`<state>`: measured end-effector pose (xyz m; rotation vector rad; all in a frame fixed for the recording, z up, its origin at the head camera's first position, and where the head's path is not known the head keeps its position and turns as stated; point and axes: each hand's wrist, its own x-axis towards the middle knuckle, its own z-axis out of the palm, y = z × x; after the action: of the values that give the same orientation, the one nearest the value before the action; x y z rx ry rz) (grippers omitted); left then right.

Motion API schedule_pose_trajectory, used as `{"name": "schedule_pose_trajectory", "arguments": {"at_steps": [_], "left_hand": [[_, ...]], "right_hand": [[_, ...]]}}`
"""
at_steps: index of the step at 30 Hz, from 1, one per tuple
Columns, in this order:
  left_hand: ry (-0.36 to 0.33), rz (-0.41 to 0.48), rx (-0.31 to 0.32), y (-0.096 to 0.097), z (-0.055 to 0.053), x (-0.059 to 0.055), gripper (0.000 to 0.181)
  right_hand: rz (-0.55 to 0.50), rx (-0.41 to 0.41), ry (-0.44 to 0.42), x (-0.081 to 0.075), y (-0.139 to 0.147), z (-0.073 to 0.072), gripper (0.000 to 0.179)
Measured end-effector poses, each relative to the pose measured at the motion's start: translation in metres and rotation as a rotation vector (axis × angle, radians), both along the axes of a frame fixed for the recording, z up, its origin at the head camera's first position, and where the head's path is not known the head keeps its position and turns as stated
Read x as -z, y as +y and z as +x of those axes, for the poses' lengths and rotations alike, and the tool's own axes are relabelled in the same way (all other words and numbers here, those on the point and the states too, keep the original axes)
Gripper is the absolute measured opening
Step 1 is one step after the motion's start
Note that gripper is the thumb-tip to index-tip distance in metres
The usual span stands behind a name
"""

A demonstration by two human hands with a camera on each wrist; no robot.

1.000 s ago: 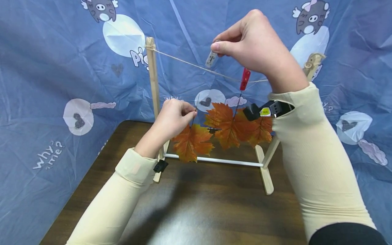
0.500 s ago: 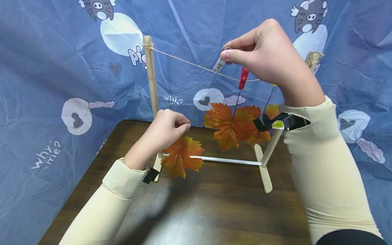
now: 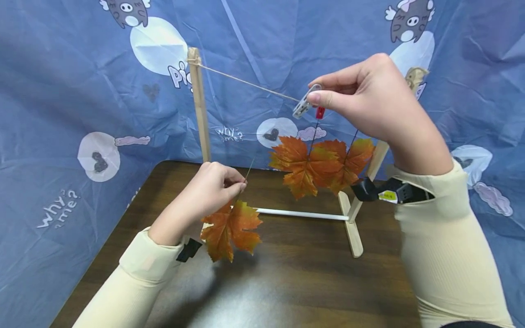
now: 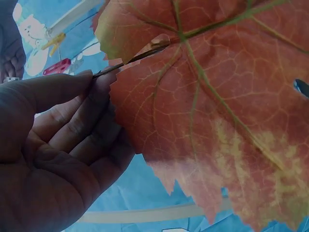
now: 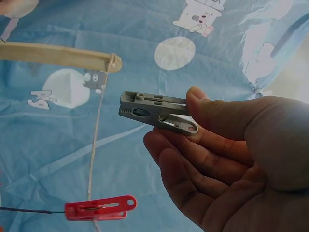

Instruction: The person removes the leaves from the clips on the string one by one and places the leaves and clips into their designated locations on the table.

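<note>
My left hand (image 3: 205,190) pinches the thin stem of an orange maple leaf (image 3: 231,230), which hangs below the fingers over the table; the left wrist view shows the stem between thumb and fingers. Up at the right, my right hand (image 3: 365,95) holds a grey clothespin (image 5: 154,112) by its handle end, its jaws together and pointing toward the string (image 5: 96,130). A red clothespin (image 5: 99,209) sits on that string, gripping the stem of another maple leaf (image 3: 305,168). Beside it hangs a further leaf (image 3: 361,157), partly overlapped.
The string runs from the left wooden post (image 3: 198,109) toward the right post (image 3: 415,77). A white rod (image 3: 301,213) joins the stand's feet above the brown table (image 3: 303,273). A yellow clothespin (image 4: 54,42) shows in the left wrist view. Behind hangs a blue printed cloth (image 3: 49,91).
My left hand has moved down and left with its leaf, nearer to me. My right hand has come down and right with the grey clothespin, which now overlaps the string beside the red one.
</note>
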<state>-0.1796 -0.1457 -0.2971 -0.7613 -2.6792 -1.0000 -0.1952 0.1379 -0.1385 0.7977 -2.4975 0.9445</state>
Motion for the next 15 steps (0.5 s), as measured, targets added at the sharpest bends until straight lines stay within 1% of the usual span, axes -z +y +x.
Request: {"name": "schedule_pose_trajectory", "arguments": {"at_steps": [5,8,11,15], "left_hand": [[-0.017,-0.003,0.011,-0.002,0.004,0.007,0.008],[-0.035,-0.009,0.018,-0.003,0.006,0.011,0.008],[-0.052,-0.009,0.018,-0.004,0.008,0.015,0.008],[-0.069,-0.003,0.017,-0.007,0.01,0.021,0.008]], "right_hand": [[-0.01,-0.035,-0.014,0.015,0.006,0.007,0.024],[-0.039,-0.043,-0.052,0.027,0.009,0.01,0.024],[-0.044,-0.054,-0.089,0.041,0.013,0.013,0.024],[-0.067,-0.113,-0.155,0.06,0.017,0.017,0.027]]}}
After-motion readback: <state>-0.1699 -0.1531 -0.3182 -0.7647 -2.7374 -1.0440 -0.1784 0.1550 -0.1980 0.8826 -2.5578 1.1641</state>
